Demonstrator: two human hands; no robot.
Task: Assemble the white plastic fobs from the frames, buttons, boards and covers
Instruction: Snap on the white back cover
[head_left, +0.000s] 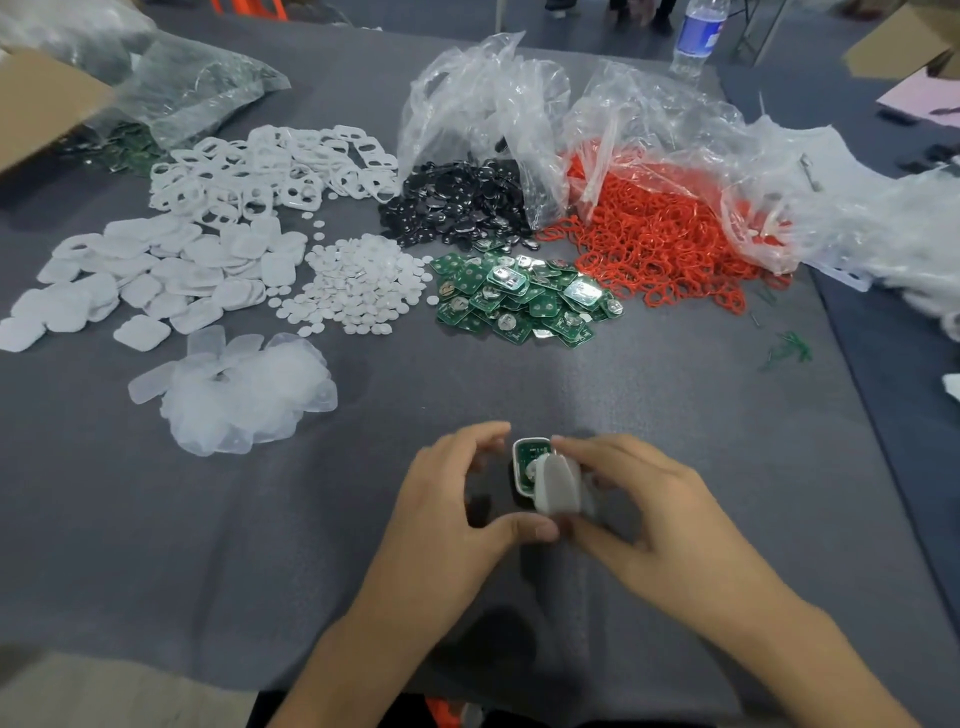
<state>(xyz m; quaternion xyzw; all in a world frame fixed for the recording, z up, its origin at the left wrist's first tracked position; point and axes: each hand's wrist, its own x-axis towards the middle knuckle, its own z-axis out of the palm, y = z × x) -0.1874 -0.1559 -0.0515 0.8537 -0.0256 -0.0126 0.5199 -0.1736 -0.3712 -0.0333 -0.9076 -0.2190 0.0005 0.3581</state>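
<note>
Near the table's front, my left hand (457, 499) holds a white fob frame (522, 465) between curled fingers and thumb, a green board showing inside it. My right hand (654, 514) pinches a white cover (558, 486) tilted over the frame's right side. Farther back lie the supply piles: white frames (270, 166), white covers (150, 275), small white round buttons (358, 280), green boards (524, 299) and clear membranes (244, 389).
Black parts (457, 202) and red rings (665, 244) spill from clear plastic bags (488, 98) at the back. A cardboard box (36, 98) stands at the far left, a water bottle (698, 36) at the far right. Grey foam mat (675, 405) covers the table.
</note>
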